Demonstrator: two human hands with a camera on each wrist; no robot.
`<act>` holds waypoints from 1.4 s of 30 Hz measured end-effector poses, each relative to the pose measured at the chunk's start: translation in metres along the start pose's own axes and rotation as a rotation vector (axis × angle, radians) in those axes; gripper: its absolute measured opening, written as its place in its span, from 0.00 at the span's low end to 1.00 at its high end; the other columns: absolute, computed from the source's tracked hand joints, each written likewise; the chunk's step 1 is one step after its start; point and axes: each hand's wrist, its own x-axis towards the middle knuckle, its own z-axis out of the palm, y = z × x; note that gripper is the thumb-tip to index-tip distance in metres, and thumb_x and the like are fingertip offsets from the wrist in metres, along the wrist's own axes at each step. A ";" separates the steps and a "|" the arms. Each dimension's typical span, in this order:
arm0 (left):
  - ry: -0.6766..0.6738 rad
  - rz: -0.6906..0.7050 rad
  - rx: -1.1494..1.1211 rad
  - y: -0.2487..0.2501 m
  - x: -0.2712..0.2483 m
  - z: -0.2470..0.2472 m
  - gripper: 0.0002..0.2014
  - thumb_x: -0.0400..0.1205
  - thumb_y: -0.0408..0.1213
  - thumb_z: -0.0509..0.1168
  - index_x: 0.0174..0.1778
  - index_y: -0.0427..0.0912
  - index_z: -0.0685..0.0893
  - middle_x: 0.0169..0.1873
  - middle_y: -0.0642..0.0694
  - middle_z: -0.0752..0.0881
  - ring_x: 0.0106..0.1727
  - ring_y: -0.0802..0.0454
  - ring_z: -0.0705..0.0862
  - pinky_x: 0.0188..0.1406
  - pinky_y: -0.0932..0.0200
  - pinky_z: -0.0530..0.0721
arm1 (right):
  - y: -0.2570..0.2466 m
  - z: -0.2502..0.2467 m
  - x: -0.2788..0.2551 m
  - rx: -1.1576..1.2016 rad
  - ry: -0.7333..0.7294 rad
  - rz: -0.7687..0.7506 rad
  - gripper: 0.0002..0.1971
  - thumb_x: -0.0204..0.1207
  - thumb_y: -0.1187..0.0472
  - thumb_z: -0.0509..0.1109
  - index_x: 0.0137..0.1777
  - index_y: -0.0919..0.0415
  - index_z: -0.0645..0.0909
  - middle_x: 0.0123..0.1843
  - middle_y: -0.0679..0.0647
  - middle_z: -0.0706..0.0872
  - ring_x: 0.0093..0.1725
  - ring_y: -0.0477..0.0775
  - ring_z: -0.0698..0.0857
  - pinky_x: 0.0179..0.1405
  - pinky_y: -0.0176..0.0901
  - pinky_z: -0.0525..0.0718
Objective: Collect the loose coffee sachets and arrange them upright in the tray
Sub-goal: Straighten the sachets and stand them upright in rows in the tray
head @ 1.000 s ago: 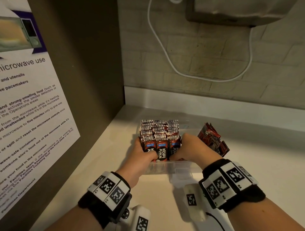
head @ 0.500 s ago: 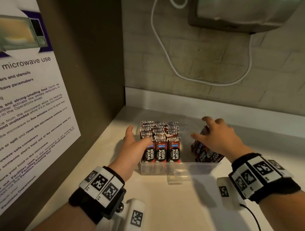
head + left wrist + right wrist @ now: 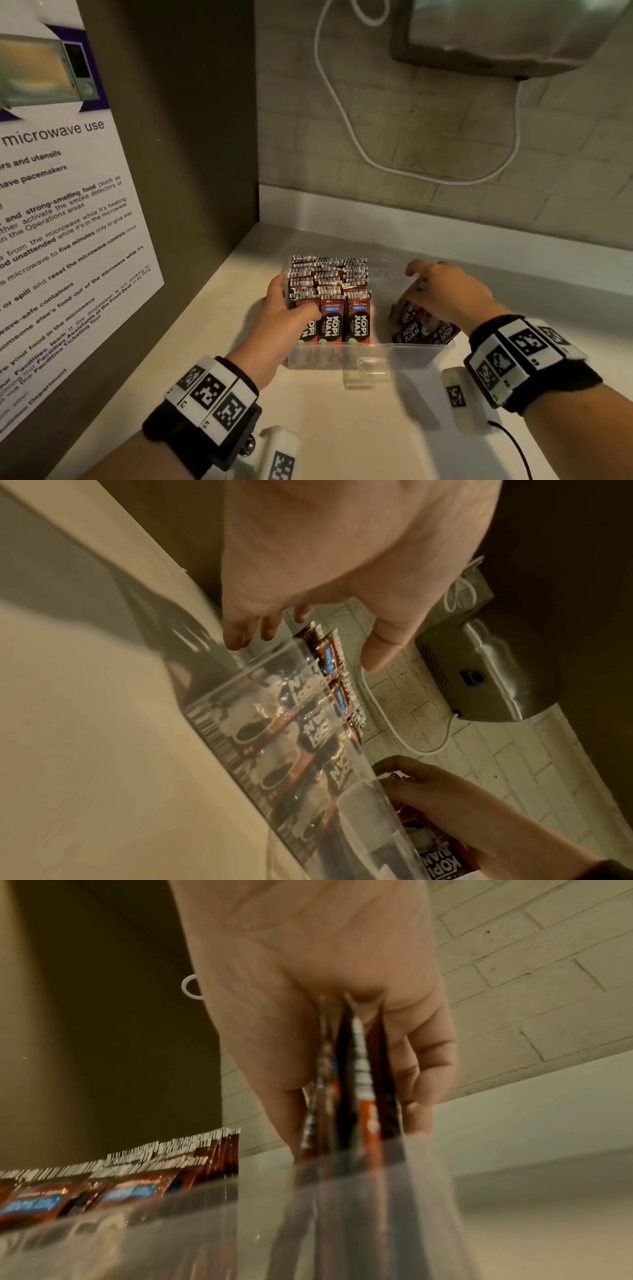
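Observation:
A clear plastic tray (image 3: 376, 353) sits on the white counter. Its left part holds rows of red-and-black coffee sachets (image 3: 329, 281) standing upright. My left hand (image 3: 296, 296) is at the tray's left front corner, with relaxed fingers touching the front row and the thumb along the side. My right hand (image 3: 424, 277) grips a tilted bundle of loose sachets (image 3: 416, 325) at the tray's right end. In the right wrist view the bundle (image 3: 356, 1085) is pinched between thumb and fingers, and its lower part is behind the tray wall (image 3: 205, 1218).
A brown panel with a microwave-use poster (image 3: 61, 205) closes off the left side. On the brick wall behind hang a white cable (image 3: 342, 113) and a steel appliance (image 3: 496, 34). A small clear plastic piece (image 3: 366, 371) lies in front of the tray.
My right hand left the front row of upright sachets, moved right and closed round the loose bundle. My left hand shifted slightly left and stays against the front row.

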 end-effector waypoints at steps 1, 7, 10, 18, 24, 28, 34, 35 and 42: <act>0.008 0.002 -0.006 0.001 0.000 0.000 0.21 0.79 0.29 0.67 0.52 0.63 0.71 0.44 0.62 0.84 0.43 0.61 0.87 0.37 0.63 0.82 | 0.000 0.000 0.002 0.011 -0.001 -0.015 0.17 0.78 0.48 0.66 0.66 0.40 0.73 0.59 0.52 0.79 0.57 0.57 0.82 0.48 0.51 0.84; 0.079 0.033 0.026 0.008 -0.001 0.001 0.36 0.80 0.29 0.66 0.80 0.56 0.60 0.51 0.59 0.74 0.38 0.66 0.79 0.21 0.74 0.77 | -0.003 -0.003 0.008 0.037 0.020 -0.033 0.03 0.75 0.55 0.70 0.45 0.45 0.80 0.50 0.50 0.83 0.48 0.54 0.82 0.44 0.46 0.84; 0.155 0.133 0.093 0.010 0.000 0.001 0.37 0.79 0.32 0.68 0.81 0.56 0.59 0.69 0.52 0.68 0.50 0.61 0.77 0.33 0.68 0.81 | -0.001 -0.002 0.012 0.076 0.063 -0.025 0.12 0.71 0.65 0.71 0.35 0.44 0.79 0.47 0.51 0.86 0.45 0.55 0.84 0.40 0.43 0.82; 0.104 0.489 0.230 0.022 -0.011 0.040 0.19 0.78 0.38 0.68 0.63 0.58 0.74 0.63 0.55 0.77 0.66 0.55 0.76 0.68 0.49 0.76 | 0.002 -0.006 0.009 0.084 0.110 -0.076 0.18 0.71 0.73 0.66 0.36 0.46 0.85 0.43 0.50 0.84 0.42 0.55 0.82 0.37 0.42 0.77; -0.497 0.018 0.361 0.023 -0.001 0.111 0.37 0.83 0.66 0.48 0.81 0.44 0.66 0.76 0.43 0.74 0.76 0.46 0.72 0.75 0.53 0.66 | 0.004 -0.011 0.003 0.042 0.092 -0.167 0.14 0.70 0.69 0.67 0.36 0.46 0.83 0.41 0.50 0.86 0.43 0.55 0.85 0.40 0.44 0.81; -0.462 -0.093 0.348 0.035 0.007 0.134 0.39 0.85 0.65 0.40 0.84 0.39 0.59 0.81 0.39 0.65 0.81 0.44 0.64 0.78 0.54 0.59 | 0.007 -0.014 0.003 0.040 0.092 -0.198 0.12 0.71 0.66 0.70 0.34 0.45 0.82 0.41 0.51 0.89 0.39 0.53 0.83 0.39 0.45 0.83; -0.426 -0.145 0.210 0.035 0.023 0.142 0.38 0.83 0.67 0.44 0.83 0.44 0.56 0.77 0.39 0.70 0.76 0.41 0.71 0.75 0.44 0.71 | 0.011 -0.026 -0.002 0.094 0.161 -0.196 0.09 0.74 0.66 0.69 0.43 0.52 0.89 0.44 0.55 0.90 0.44 0.58 0.86 0.37 0.46 0.82; -0.418 -0.148 0.197 0.032 0.027 0.142 0.37 0.83 0.67 0.46 0.81 0.46 0.59 0.76 0.40 0.71 0.74 0.41 0.73 0.73 0.43 0.73 | 0.012 -0.029 -0.002 0.106 0.191 -0.196 0.11 0.73 0.67 0.69 0.43 0.52 0.89 0.43 0.54 0.89 0.43 0.57 0.86 0.35 0.43 0.80; -0.397 -0.268 0.065 0.026 0.037 0.142 0.23 0.86 0.51 0.50 0.75 0.45 0.64 0.69 0.41 0.75 0.68 0.39 0.78 0.64 0.37 0.81 | 0.022 -0.052 -0.007 0.188 0.388 -0.153 0.09 0.69 0.67 0.76 0.42 0.50 0.89 0.39 0.50 0.85 0.41 0.53 0.82 0.36 0.39 0.75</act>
